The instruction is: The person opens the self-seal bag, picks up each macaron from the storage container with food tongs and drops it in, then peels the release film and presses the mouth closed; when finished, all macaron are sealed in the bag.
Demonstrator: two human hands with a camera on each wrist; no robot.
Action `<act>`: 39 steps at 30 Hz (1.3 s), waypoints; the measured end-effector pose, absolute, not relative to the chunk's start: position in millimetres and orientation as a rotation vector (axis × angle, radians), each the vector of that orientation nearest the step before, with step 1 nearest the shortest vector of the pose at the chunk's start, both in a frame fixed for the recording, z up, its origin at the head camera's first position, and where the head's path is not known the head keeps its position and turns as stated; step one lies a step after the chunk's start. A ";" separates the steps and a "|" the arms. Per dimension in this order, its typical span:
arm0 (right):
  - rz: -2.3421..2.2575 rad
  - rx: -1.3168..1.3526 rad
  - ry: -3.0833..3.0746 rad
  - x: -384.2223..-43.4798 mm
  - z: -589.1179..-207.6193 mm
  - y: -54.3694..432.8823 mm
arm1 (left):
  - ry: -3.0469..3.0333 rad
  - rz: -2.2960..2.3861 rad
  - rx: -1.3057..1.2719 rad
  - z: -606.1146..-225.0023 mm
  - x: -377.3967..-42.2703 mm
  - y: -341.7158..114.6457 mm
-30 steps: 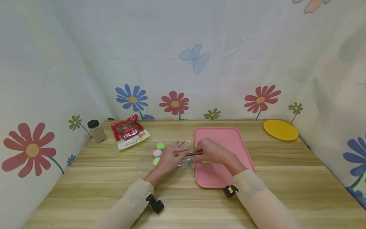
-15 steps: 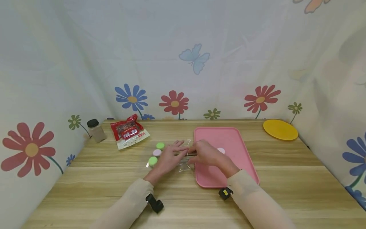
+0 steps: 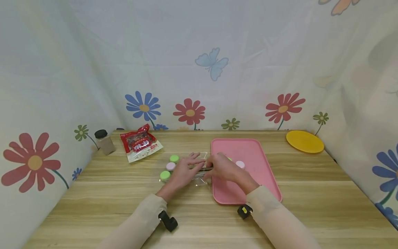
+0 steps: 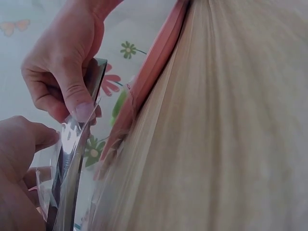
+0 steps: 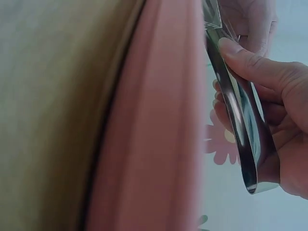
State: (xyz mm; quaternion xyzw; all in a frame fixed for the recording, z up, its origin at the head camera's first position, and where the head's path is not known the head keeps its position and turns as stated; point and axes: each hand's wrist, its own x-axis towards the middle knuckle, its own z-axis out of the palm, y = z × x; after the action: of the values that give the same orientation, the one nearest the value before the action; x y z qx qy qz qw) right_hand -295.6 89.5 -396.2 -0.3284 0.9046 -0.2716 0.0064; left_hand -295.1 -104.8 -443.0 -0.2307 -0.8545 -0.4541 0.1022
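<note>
Gripping metal tongs [image 5: 237, 110] by clear plastic [image 3: 201, 182] — pink tray [image 3: 248, 150] just beside.

Brown streaks are lining the tan wooden tabletop [image 3: 199, 224]. Silver metal tongs [image 5: 239, 130] are gleaming; round light-green pieces [image 3: 165, 175] are flanking a round lilac piece [image 3: 170, 166] at left. A rectangular tray [image 3: 256, 169] is showing plain pink; red, blue and green flowers [image 3: 190, 113] are patterning the white cloth backdrop [image 3: 174, 45].

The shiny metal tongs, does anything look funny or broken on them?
One odd thing: the end of the metal tongs toward the left hand is behind or inside crinkly clear plastic, I can't tell which. The rounded end by the right hand shows no damage.
</note>
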 end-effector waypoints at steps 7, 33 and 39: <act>-0.828 -1.141 2.801 -295.7 -393.9 92.8 | -2.524 -1.356 -0.678 -441.9 -295.0 -104.6; -0.762 -1.090 2.800 -291.0 -355.9 176.2 | -2.468 -1.410 -0.643 -441.1 -294.0 -103.5; -0.828 -1.021 2.746 -293.3 -353.2 210.9 | -2.481 -1.407 -0.642 -441.1 -294.2 -104.0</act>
State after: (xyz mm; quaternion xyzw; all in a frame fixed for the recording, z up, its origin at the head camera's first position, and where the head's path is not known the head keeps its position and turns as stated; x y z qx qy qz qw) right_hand -293.3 210.9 -353.2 -0.3350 0.9009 -0.2718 0.0485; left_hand -294.2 -104.0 -441.1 -0.2184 -0.8435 -0.4785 0.1088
